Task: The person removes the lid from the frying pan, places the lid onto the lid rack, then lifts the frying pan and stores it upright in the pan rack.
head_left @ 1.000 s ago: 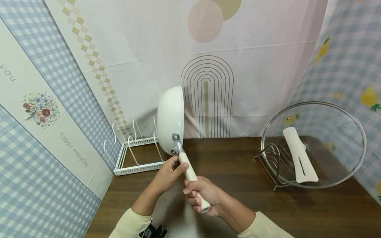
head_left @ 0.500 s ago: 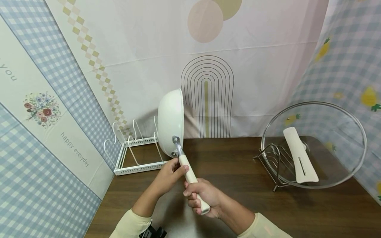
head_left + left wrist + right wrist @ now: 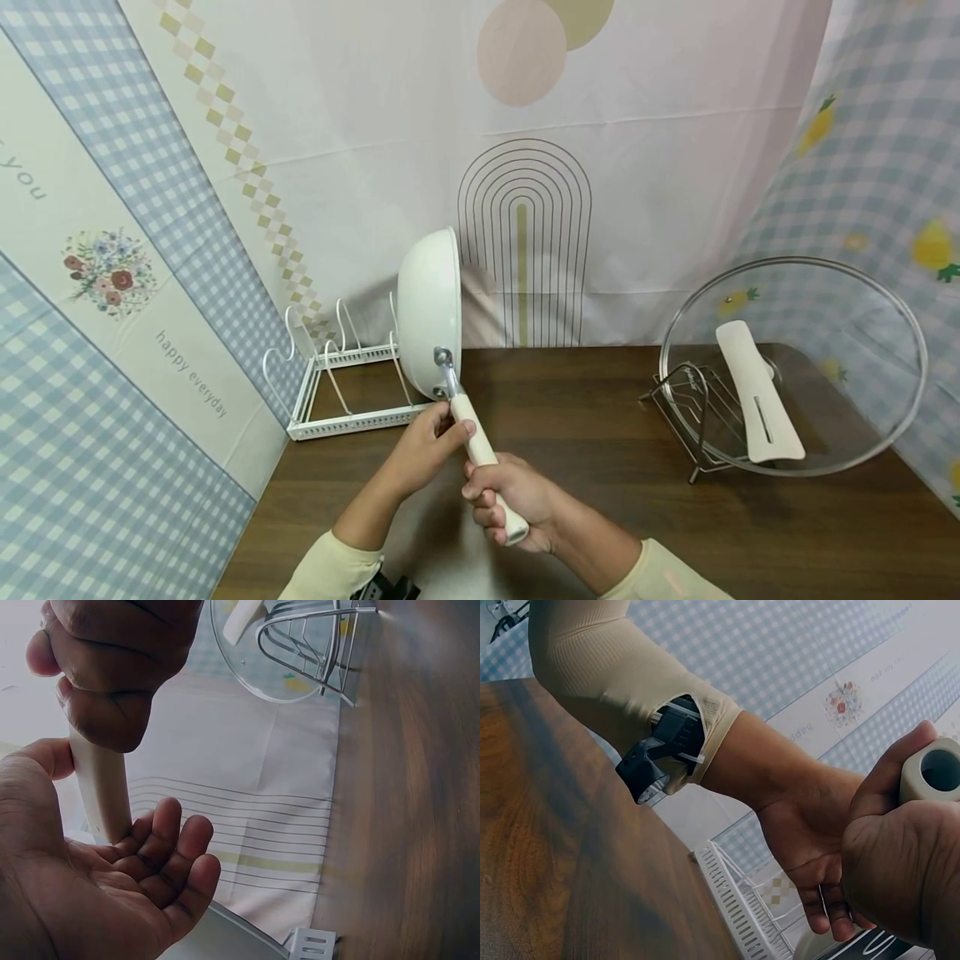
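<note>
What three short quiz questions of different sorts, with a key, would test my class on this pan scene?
1. True or false: the pan is held on its edge, with the white rack just to its left.
2. Which hand grips the end of the pan handle? A. left hand B. right hand
3. Fill in: the glass lid leans on a wire ____.

Key
1. True.
2. B: the right hand grips it; the left hand cups the handle higher up.
3. Stand.
</note>
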Tool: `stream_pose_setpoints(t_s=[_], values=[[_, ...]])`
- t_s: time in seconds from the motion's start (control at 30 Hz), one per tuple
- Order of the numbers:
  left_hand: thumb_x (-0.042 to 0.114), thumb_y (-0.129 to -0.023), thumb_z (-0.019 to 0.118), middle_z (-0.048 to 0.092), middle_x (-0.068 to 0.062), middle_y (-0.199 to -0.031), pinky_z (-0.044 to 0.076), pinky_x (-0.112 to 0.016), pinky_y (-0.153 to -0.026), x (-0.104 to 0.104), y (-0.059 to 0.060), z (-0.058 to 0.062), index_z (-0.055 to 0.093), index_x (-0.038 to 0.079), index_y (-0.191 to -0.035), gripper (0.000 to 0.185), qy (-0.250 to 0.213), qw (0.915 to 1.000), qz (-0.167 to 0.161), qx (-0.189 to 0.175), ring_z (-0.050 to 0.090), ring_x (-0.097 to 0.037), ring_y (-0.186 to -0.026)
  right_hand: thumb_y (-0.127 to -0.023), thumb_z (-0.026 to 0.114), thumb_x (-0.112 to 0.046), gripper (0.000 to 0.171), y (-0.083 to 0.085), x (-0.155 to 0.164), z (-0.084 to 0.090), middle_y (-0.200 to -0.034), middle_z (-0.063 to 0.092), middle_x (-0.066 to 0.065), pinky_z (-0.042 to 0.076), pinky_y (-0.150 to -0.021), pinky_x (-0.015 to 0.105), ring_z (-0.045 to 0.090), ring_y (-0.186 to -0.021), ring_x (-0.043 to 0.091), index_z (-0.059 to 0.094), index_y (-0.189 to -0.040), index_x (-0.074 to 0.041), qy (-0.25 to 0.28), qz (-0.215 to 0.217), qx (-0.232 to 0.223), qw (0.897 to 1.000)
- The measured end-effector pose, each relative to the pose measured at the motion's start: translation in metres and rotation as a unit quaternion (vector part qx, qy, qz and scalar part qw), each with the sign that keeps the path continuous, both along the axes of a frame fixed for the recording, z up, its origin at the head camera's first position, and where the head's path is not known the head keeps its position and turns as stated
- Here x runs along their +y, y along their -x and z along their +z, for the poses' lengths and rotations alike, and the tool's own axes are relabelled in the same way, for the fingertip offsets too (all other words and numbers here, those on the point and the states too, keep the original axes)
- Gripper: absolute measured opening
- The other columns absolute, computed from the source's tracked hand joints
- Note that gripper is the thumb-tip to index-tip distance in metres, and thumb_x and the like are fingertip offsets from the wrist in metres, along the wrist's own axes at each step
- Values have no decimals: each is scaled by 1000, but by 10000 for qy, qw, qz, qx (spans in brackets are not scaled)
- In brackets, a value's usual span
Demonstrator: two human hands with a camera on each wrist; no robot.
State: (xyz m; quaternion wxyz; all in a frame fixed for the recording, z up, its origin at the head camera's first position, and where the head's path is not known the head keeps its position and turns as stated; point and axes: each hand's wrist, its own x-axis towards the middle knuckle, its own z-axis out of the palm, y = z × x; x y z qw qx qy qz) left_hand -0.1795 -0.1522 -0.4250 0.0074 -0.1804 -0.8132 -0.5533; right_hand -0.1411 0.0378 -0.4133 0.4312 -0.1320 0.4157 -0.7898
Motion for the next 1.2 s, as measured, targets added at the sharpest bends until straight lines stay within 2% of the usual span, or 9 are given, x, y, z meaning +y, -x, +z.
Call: stream_pose_setpoints(t_s=[0.27,0.57,0.87,1.2], values=[[27,-100,62,66,-6,-102,49,-34,-85,1,-1,-1,62,1,-110,28,-57,9999,24,-132,59,-18,-95,-84,55,0,19,0,-1,-1,-56,44,-11,44,-38,16,48,-41,-2,44,-88,-15,-49,18,17,10000],[31,-101,60,64,-6,-105,49,-35,-85,-3,0,1,62,3,-111,30,210,9996,-11,-203,58,-19,-96,-87,61,-5,19,1,0,0,-57,46,-10,45,-40,17,49,-42,-2,44,-91,-13,-332,-55,28,9994],[34,-102,59,62,-6,-106,48,-38,-86,-8,1,-1,60,7,-113,29,528,9980,-161,-299,57,-20,-99,-88,67,-15,21,0,-1,-5,-67,50,-3,54,-50,25,55,-50,4,51,-100,-10,-1175,-396,573,9906],[32,-104,58,63,-5,-106,48,-39,-88,-11,0,-2,60,7,-114,27,519,9976,-288,-347,58,-20,-99,-93,66,-21,29,-1,2,-4,-75,53,3,55,-55,32,56,-54,10,50,-111,-5,-1339,-398,799,9870]])
